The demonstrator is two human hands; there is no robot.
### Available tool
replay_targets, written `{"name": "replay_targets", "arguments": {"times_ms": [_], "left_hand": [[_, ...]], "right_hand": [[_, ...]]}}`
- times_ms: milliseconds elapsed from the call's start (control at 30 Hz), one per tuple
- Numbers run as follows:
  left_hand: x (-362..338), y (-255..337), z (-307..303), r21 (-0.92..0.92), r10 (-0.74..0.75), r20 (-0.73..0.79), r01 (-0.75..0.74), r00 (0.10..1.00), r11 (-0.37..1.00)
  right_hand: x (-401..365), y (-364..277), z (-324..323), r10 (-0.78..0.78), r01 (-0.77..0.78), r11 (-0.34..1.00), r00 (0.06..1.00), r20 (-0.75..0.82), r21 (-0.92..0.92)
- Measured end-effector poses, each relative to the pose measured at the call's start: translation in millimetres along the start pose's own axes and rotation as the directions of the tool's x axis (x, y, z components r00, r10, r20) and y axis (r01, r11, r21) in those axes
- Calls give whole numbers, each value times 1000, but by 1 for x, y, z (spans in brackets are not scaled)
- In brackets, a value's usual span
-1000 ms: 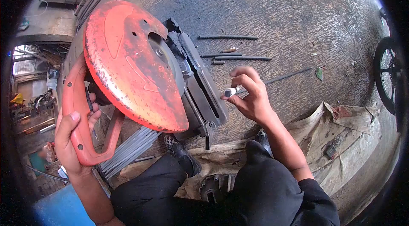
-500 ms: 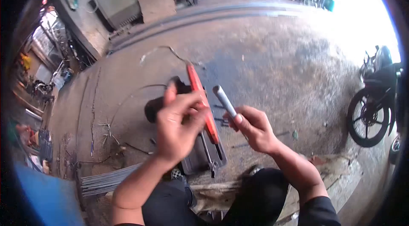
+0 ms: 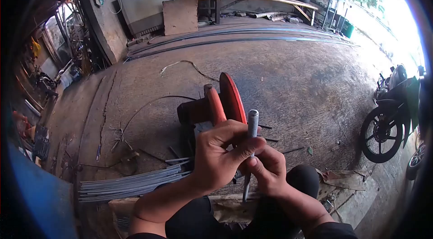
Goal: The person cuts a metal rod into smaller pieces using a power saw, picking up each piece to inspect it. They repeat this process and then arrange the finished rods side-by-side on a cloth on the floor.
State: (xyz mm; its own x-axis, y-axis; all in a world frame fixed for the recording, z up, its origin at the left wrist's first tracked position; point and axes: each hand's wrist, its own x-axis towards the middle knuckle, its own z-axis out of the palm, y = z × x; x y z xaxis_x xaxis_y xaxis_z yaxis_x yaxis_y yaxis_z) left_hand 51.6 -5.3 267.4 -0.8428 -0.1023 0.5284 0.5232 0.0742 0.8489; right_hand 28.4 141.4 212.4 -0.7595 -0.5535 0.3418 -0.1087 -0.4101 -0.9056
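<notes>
One slim grey rod [image 3: 253,124]; nearly upright.

Behind my left grip [image 3: 216,160] I lose part of the rod [image 3: 252,124] and saw [image 3: 232,97]; far right, a motorbike [image 3: 406,97] is cropped.

Daylight flooding in from upper right, blowing out doorway to white; left side falling into shadow; fisheye lens bending edges, corners going black; centre staying fairly sharp.
</notes>
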Motion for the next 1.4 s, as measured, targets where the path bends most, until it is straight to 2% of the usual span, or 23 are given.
{"name": "replay_targets", "arguments": {"times_ms": [67, 133, 200, 300, 400, 600, 700, 767, 1167, 1400], "left_hand": [[-5, 5, -6, 0, -95, 55, 96, 994, 995], [-8, 5, -7, 27, -58, 63, 56, 996, 998], [-9, 4, -6, 57, -21, 72, 17, 997, 998], [-10, 4, -4, 15, -57, 54, 57, 997, 998], [-9, 1, -3, -52, -1, 68, 4, 998, 999], [-11, -5, 2, -148, -70, 89, 83, 994, 986], [-11, -9, 1, -93, -24, 127, 36, 992, 995], [-9, -11, 3, -32, 66, 76, -64, 995, 997], [-12, -8, 3, 10, 71, 85, -72, 994, 997], [-12, -9, 2, 28, 108, 92, -111, 990, 993]], "right_hand": [[-2, 1, 4, -59, 59, 998, 998, 3, 7], [-6, 3, 6, -85, 85, 992, 996, -6, 92], [-8, 2, 6, -79, 79, 993, 997, -13, 88], [-8, 1, 5, -95, 97, 993, 995, -27, 63], [-9, -3, 6, -118, 120, 992, 992, -49, 40], [-11, -4, 2, -94, 98, 994, 991, -93, 41], [-12, -4, 0, -107, 105, 994, 990, -92, -21], [-11, -6, 1, -119, 114, 992, 989, -88, -60], [-12, -3, 0, -155, 137, 978, 982, -110, -161], [-9, -2, 2, -248, 219, 949, 963, -109, -226]]}}
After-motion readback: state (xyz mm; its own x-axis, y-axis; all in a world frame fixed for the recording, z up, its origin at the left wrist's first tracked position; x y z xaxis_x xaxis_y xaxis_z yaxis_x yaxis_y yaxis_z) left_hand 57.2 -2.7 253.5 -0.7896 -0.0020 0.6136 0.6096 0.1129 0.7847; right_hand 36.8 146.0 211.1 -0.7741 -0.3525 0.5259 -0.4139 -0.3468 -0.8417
